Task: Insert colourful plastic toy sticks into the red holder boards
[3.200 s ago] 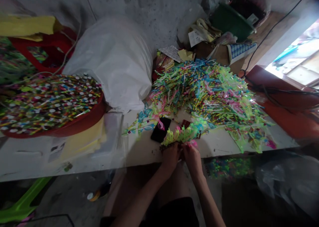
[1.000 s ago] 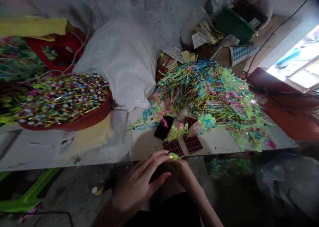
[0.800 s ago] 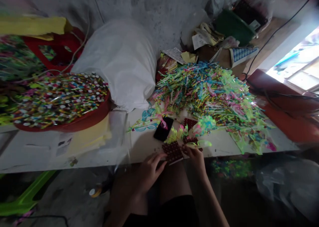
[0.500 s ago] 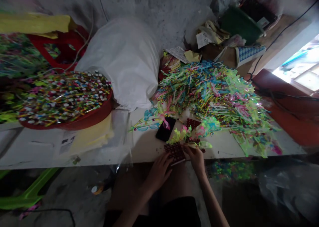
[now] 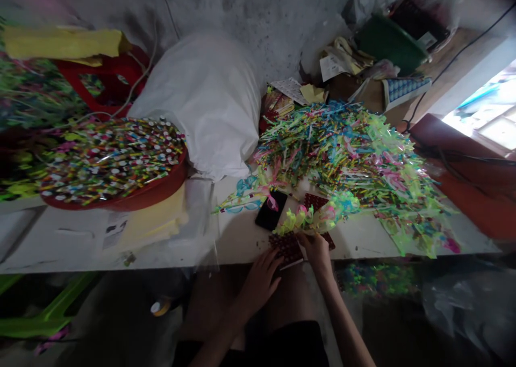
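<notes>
My left hand (image 5: 262, 275) lies with fingers stretched out at the near left edge of a dark red patterned sheet (image 5: 287, 249) on the table's front edge. My right hand (image 5: 317, 251) has thumb and fingers pinched together over the right side of that sheet; what is between them is too small to make out. Just beyond the fingers lies a row of yellow-green, pink and blue translucent plastic pieces (image 5: 322, 214). A second dark red piece (image 5: 314, 200) shows behind them. To the left rests a black phone-like slab (image 5: 271, 212) with a pink piece on it.
A large pile of colourful plastic sticks (image 5: 342, 146) covers the table's right side. At left stands a red basin (image 5: 161, 192) full of striped, white-ended sticks. Between them is a big white sack (image 5: 217, 103). A green tub (image 5: 395, 42) sits at the back right.
The view has shifted slightly, so everything appears a little farther right. A long yellow-green piece by my right hand no longer shows there. Both hands stay at the dark red sheet.
</notes>
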The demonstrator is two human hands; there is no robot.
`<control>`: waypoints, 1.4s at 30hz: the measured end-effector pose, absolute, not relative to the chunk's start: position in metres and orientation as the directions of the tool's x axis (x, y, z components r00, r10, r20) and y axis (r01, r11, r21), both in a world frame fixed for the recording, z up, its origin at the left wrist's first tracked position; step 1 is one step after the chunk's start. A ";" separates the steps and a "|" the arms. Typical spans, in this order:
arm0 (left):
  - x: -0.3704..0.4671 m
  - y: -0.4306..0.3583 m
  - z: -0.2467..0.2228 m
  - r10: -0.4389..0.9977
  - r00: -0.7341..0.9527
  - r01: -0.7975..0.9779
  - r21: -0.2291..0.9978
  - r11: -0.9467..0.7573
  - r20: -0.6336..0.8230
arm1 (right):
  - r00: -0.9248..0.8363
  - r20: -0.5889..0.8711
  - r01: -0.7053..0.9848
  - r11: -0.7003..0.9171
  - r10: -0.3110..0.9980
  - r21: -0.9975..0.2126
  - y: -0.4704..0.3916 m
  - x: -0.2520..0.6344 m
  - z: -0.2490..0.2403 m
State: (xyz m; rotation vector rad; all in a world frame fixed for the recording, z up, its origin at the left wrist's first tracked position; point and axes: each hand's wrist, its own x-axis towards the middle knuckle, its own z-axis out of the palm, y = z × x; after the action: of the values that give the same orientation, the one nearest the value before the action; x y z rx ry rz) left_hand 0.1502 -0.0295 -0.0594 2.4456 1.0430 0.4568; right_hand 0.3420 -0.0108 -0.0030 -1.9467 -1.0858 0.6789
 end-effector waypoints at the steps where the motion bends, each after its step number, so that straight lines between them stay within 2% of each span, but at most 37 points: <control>1: 0.150 -0.030 -0.061 0.737 0.661 0.587 0.515 -0.624 0.141 | 0.490 -0.072 0.445 -0.321 0.869 -0.836 -0.010 0.342 -0.004; 7: 0.149 -0.028 -0.066 0.724 0.657 0.546 0.531 -0.648 0.208 | 0.473 -0.046 0.485 -0.303 0.880 -0.820 -0.009 0.341 -0.004; 12: 0.148 -0.028 -0.064 0.716 0.665 0.535 0.533 -0.656 0.213 | 0.489 -0.050 0.635 -0.395 0.871 -0.664 -0.009 0.335 0.011; 17: 0.147 -0.026 -0.062 0.717 0.673 0.542 0.538 -0.646 0.182 | 0.474 -0.064 0.666 -0.405 0.878 -0.626 -0.003 0.329 0.017; 22: 0.148 -0.028 -0.058 0.720 0.678 0.547 0.553 -0.629 0.148 | 0.455 -0.106 0.749 -0.445 0.884 -0.490 0.006 0.333 0.011; 24: 0.148 -0.029 -0.055 0.722 0.679 0.542 0.572 -0.616 0.134 | 0.453 -0.108 0.759 -0.447 0.885 -0.474 0.008 0.337 0.006; 28: 0.136 -0.013 -0.043 0.721 0.684 0.475 0.684 -0.553 0.108 | 0.390 -0.069 0.710 -0.348 0.918 -0.612 0.004 0.346 -0.005; 30: 0.122 0.011 -0.036 0.806 0.585 0.542 0.695 -0.473 0.092 | 0.373 -0.028 0.653 -0.284 0.927 -0.702 -0.002 0.346 -0.012; 33: 0.092 0.062 -0.025 0.955 0.272 0.777 0.558 -0.290 0.118 | 0.429 0.011 0.550 -0.252 0.903 -0.796 -0.018 0.342 -0.025; 35: 0.073 0.096 -0.020 0.976 0.174 0.835 0.506 -0.215 0.128 | 0.456 0.023 0.492 -0.231 0.890 -0.839 -0.030 0.336 -0.034; 38: 0.054 0.126 -0.017 0.984 0.143 0.879 0.443 -0.177 0.109 | 0.445 0.045 0.461 -0.185 0.895 -0.868 -0.042 0.327 -0.043; 42: 0.042 0.120 -0.012 0.982 0.167 0.893 0.409 -0.190 0.091 | 0.423 0.083 0.482 -0.147 0.902 -0.864 -0.053 0.319 -0.046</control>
State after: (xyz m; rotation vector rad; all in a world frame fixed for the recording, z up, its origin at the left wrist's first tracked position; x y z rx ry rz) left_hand 0.0423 0.1203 -0.0121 2.1841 1.8078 0.4916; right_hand 0.3188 -0.0526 -0.0456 -1.7845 -1.1954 0.5907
